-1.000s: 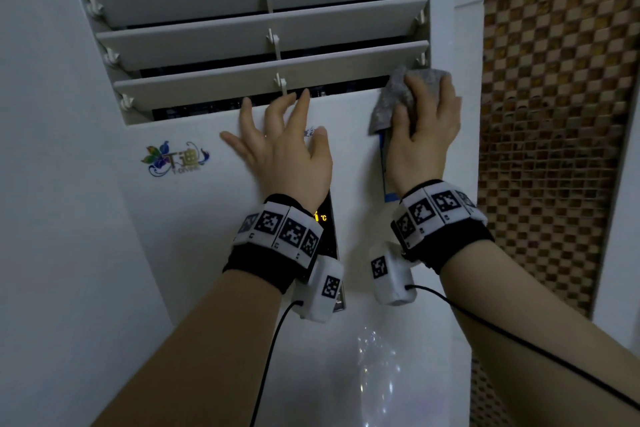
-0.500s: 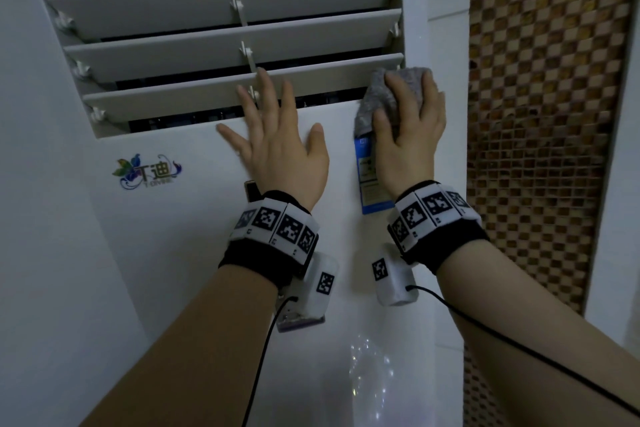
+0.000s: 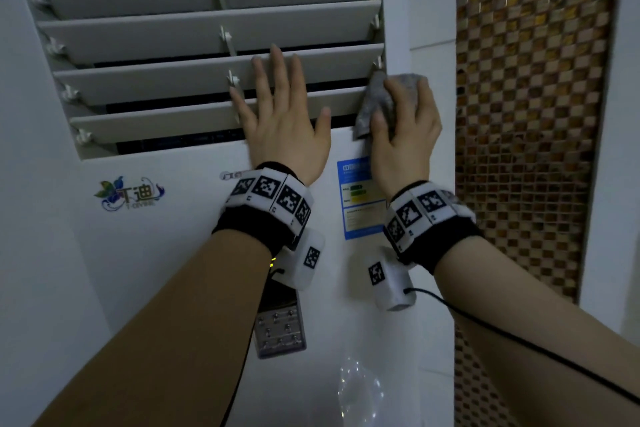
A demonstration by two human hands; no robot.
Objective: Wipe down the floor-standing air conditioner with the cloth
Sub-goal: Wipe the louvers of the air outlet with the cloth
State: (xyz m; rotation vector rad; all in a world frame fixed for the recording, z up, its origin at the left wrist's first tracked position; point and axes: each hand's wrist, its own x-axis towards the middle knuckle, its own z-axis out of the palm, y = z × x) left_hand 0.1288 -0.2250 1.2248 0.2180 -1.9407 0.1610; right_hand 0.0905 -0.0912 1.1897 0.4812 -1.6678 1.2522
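The white floor-standing air conditioner (image 3: 156, 253) fills the view, with grey louvre slats (image 3: 180, 35) across its upper part. My left hand (image 3: 284, 125) lies flat with spread fingers over the lowest slats and the top of the front panel. My right hand (image 3: 405, 135) presses a grey cloth (image 3: 377, 104) against the right end of the lowest slat, fingers curled over it. Most of the cloth is hidden under that hand.
A blue label (image 3: 360, 204) and a colourful logo (image 3: 130, 194) sit on the front panel. A control panel with buttons (image 3: 280, 329) lies below my left wrist. A brown mosaic tile wall (image 3: 526, 114) stands right of the unit, a plain white wall (image 3: 31, 253) left.
Both hands moved upward on the unit. My left hand went from the front panel onto the lowest slats. The cloth rose to the slat's right end, uncovering more of the blue label.
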